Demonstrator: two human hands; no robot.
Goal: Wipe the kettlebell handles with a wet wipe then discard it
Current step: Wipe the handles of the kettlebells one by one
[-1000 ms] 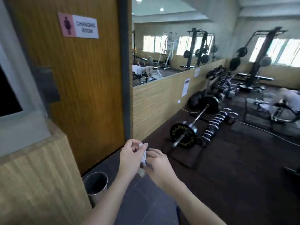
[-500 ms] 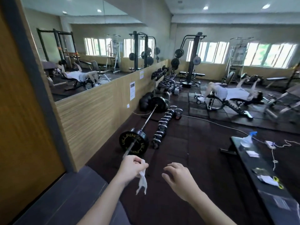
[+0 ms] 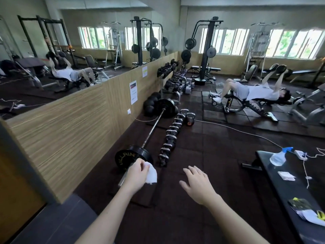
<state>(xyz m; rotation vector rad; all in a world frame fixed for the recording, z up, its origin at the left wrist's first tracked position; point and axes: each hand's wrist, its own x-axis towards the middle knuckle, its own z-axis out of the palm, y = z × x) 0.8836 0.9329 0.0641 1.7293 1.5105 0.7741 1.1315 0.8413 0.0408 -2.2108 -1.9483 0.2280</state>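
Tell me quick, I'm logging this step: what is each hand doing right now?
Left hand: closed on the white wet wipe.
Right hand: open, fingers spread, holding nothing.

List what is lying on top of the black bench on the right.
On the black bench: a spray bottle, a small white packet, and a yellow-and-black wrapper over white papers. Its near end runs out of frame.
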